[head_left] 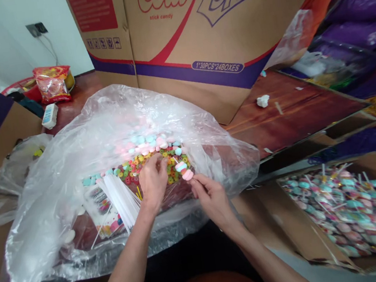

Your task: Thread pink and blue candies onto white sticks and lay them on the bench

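My right hand (pixel 212 198) pinches a candy stick (pixel 184 171) near its lower end. Pink and blue soft candies and a small reddish ring are threaded on it, and the bare white tip points up and left. Just left of it, my left hand (pixel 154 178) is over the ring candies (pixel 132 169), its fingers curled together; whether anything is between them cannot be made out. Behind the rings lies a heap of pink and blue candies (pixel 149 141). White sticks (pixel 121 198) lie beside my left wrist, on a printed packet (pixel 101 208). All rest on clear plastic sheeting (pixel 64 148).
A large cardboard carton (pixel 174 36) stands at the back of the red-brown table (pixel 289 95). At lower right, an open box (pixel 312 245) holds many wrapped candy sticks. A red snack bag (pixel 53 82) and a small white container (pixel 49 116) are at back left.
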Available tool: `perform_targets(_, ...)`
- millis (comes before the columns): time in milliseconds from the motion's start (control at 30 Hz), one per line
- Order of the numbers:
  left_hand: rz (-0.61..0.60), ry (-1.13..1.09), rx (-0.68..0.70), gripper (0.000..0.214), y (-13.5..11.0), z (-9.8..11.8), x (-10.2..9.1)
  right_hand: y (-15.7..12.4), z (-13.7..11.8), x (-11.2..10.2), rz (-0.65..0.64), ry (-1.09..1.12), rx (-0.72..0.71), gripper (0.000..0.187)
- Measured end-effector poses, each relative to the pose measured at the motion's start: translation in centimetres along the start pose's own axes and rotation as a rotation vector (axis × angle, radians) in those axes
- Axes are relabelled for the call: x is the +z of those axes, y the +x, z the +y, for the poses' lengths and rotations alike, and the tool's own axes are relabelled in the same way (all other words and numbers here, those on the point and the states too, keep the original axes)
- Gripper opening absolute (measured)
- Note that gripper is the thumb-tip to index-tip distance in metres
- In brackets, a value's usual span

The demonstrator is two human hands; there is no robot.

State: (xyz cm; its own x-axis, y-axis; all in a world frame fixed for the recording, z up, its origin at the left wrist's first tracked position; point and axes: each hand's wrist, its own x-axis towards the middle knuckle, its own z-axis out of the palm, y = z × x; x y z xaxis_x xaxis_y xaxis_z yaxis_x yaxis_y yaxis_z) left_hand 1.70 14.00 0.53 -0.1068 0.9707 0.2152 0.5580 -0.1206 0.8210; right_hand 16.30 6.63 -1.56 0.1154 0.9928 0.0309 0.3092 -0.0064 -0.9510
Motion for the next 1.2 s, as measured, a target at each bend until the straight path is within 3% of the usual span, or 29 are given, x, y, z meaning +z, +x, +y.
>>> perform_targets(100,-0.026,0.217,0.055,0.013,0.6,0.4,1.0,-0.3,0.3,-0.4,-0.01,-0.044,-0.004,0.031)
perform_targets(167,-0.046,0.228,0.09,0.017,0.7,0.2,1.2,-0.4,0.3,-0.4,-0.002,-0.064,-0.016,0.031)
perform_targets(400,-0.071,-0.327,-0.096,0.019,0.6,-2.8,-0.4,-0.7,-0.2,-0.3,-0.049,-0.079,-0.039,0.032)
perform_targets(633,-0.093,0.01,0.12,0.019,-0.2,-2.8,-0.2,-0.9,-0.2,-0.2,-0.015,-0.129,-0.054,0.027)
perform_targets(833,-0.101,0.21,0.209,0.03,-0.6,-2.8,-0.3,-1.1,0.2,-0.4,-0.009,-0.144,-0.038,0.029)
perform_targets(1067,-0.026,0.195,0.264,0.027,0.5,-1.9,-0.5,-1.1,0.1,-0.3,-0.019,-0.116,-0.029,0.029)
perform_targets(1200,-0.141,0.266,0.319,0.027,1.9,-2.0,0.2,-1.1,0.1,-0.3,-0.012,-0.112,-0.023,0.029)
